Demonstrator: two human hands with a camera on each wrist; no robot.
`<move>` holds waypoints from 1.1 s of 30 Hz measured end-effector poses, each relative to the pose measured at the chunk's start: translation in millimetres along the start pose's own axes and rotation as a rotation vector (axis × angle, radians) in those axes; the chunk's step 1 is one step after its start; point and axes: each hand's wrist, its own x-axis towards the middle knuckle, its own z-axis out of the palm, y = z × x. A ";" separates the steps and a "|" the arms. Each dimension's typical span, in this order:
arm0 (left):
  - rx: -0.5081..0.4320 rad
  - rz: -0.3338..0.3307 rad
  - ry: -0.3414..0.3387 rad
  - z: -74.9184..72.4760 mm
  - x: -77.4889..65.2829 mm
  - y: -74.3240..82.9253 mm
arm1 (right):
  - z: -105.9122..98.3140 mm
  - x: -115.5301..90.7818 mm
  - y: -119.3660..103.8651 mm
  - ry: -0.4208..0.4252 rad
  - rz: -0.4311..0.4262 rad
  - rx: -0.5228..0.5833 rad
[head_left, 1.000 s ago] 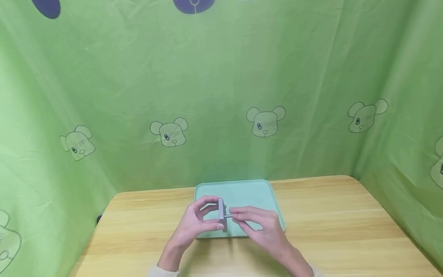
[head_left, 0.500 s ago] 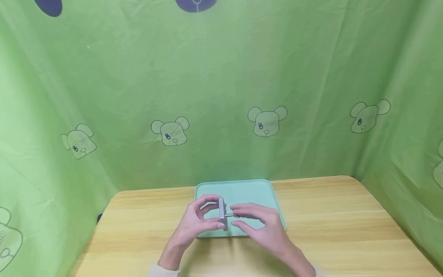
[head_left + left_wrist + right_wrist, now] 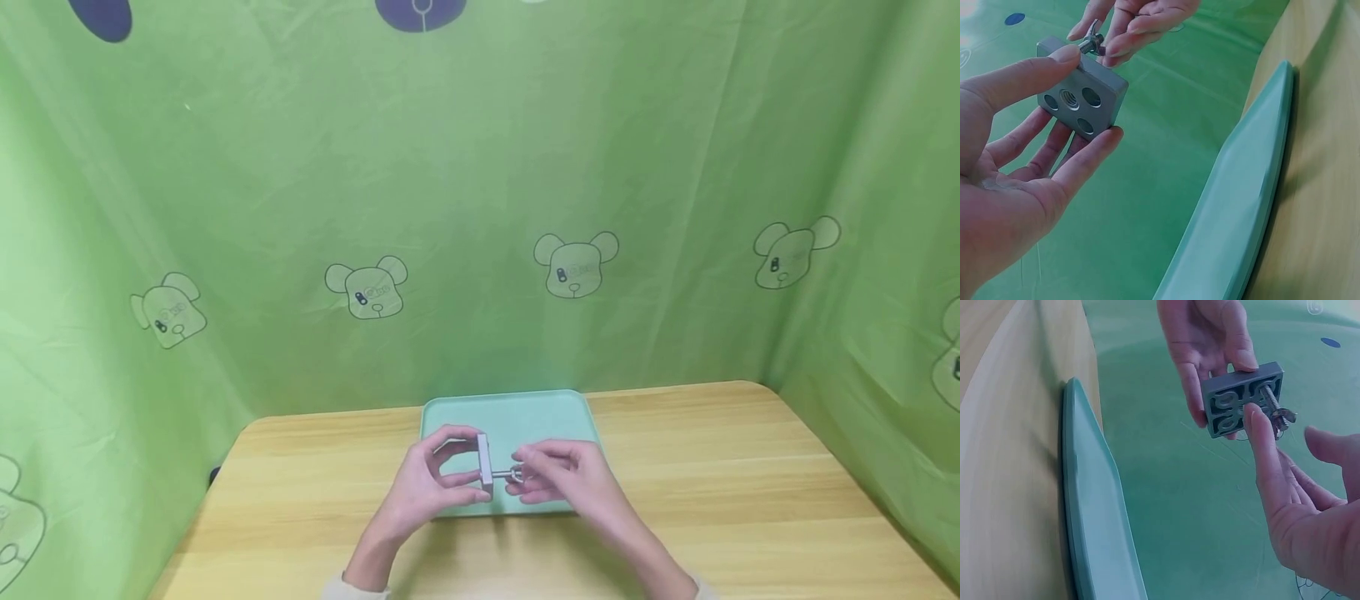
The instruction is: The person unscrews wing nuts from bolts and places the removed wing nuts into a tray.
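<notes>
My left hand [image 3: 420,492] grips a small grey rectangular block [image 3: 1104,116] by its edges, thumb on one side and fingers on the other. Round holes, one of them threaded, show in the left wrist view; moulded recesses mark the other face in the right wrist view. A silver wing bolt [image 3: 1283,417] sticks out of that recessed face, its winged head away from the block. My right hand [image 3: 581,479] is at the bolt's head. In the right wrist view its thumb stands apart and its forefinger reaches along beside the bolt; whether a finger touches the wings is unclear.
Below the hands, a pale green tray [image 3: 525,408] lies on the wooden table [image 3: 720,492]. Green curtains [image 3: 465,167] printed with bear heads surround the table at the back and sides.
My right hand has turned and drawn slightly right, its fingers now spread around the bolt's head. More of the wing bolt shows. The left hand holds the block nearly in place.
</notes>
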 end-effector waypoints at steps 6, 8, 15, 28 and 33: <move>0.057 0.011 0.002 0.3 -0.5 -0.9 | -2.0 1.2 3.1 -0.065 0.075 0.049; 0.070 0.013 0.000 0.4 -0.5 -1.0 | -2.4 1.8 4.7 -0.074 0.090 0.060; 0.086 0.012 -0.014 0.0 -0.4 -1.4 | -4.1 2.2 7.9 -0.089 0.109 0.066; -0.009 -0.018 -0.008 -0.7 -0.8 -1.9 | 4.1 -2.3 0.5 -0.024 -0.062 -0.077; -0.045 -0.043 0.002 -1.5 -1.4 -0.4 | 9.4 -5.2 -0.6 0.028 -0.196 -0.204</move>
